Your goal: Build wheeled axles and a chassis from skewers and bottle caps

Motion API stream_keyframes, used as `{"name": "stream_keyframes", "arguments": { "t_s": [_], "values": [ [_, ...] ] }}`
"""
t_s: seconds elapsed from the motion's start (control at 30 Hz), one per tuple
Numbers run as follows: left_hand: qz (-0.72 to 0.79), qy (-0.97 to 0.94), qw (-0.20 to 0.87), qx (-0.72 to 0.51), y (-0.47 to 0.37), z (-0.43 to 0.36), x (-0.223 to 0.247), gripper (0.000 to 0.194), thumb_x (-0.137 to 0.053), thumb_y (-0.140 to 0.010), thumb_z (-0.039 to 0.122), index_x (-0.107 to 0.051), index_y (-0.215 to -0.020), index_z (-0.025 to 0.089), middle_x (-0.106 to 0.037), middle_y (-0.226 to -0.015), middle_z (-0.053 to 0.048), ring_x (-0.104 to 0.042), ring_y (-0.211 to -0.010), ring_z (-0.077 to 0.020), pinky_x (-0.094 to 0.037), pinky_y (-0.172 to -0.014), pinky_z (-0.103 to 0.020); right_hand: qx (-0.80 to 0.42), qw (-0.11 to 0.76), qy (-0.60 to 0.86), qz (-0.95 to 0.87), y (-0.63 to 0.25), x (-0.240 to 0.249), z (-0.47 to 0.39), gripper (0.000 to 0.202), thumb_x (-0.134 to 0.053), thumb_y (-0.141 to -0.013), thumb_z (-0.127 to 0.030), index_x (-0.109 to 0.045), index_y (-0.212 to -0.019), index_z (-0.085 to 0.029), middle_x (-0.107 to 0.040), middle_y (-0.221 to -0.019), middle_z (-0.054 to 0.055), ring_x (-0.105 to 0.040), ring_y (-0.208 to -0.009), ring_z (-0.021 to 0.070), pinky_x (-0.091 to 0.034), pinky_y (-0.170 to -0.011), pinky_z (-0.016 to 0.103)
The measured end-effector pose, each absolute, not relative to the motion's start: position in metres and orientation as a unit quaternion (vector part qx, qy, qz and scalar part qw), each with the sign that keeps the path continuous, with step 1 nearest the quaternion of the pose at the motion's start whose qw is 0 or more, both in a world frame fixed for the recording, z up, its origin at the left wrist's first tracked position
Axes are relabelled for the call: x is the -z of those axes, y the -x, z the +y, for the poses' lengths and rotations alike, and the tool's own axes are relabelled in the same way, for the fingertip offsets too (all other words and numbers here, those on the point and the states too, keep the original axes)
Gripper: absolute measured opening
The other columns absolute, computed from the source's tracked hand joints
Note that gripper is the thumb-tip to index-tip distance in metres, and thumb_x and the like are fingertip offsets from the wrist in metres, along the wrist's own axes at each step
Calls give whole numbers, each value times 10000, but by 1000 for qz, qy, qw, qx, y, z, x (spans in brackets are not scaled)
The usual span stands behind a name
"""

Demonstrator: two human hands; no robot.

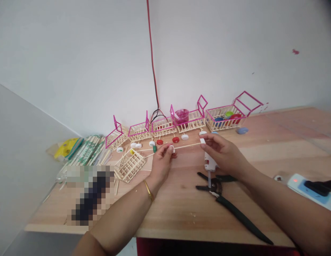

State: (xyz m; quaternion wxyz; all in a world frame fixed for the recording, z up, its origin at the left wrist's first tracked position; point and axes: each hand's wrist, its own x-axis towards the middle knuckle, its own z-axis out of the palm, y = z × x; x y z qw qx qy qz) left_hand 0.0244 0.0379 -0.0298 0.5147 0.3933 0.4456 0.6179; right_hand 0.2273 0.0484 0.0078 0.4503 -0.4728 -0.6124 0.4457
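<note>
A thin wooden stick [188, 145] spans the gap between my hands, a white bottle cap at each end. My left hand [162, 161] pinches the left cap [172, 149] between thumb and fingers. The right cap [202, 141] is held by my right hand [222, 149], its thumb below and fingers above. Under my right hand lies a white glue gun [211, 163], partly hidden, with a glue stick [209, 179] protruding toward me. Beside my left wrist, an unpainted stick frame [130, 166] rests tilted on the table.
Several small stick carts [190, 125] with pink edges and bottle-cap wheels line the wall. Dark-handled pruning shears [237, 213] lie in front of my right hand. Bundled sticks [87, 151] are at left, a power strip [311, 190] at right. The wooden table [165, 220] ends near me.
</note>
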Motion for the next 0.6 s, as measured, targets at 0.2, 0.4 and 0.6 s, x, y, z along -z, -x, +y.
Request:
{"name": "stream_keyframes", "arguments": {
  "t_s": [0.2, 0.4, 0.6],
  "values": [
    [449, -413, 497, -618, -23, 37, 30, 270, -674, -763, 360, -645, -956, 173, -612, -806, -2, -556, -679, -87, -458, -697, -229, -446, 453, 491, -596, -227, -12, 47, 412, -609, -771, -476, -553, -1084, -214, -640, -872, 42, -526, -493, 105, -447, -392, 235],
    [431, -406, 501, -631, -23, 37, 30, 276, -696, -743, 346, -653, -973, 199, -627, -915, -10, -572, -759, -98, -474, -768, -256, -455, 443, 486, -601, -229, -9, 48, 373, -615, -768, -477, -558, -1050, -240, -592, -728, -3, -520, -477, 117, -447, -380, 239],
    [423, -401, 509, -634, -23, 38, 32, 245, -698, -748, 315, -655, -960, 198, -623, -910, -10, -576, -761, -96, -484, -762, -256, -475, 455, 467, -591, -227, -7, 49, 367, -626, -766, -463, -551, -1044, -237, -582, -726, -12, -515, -462, 107, -443, -384, 237]
  ]
}}
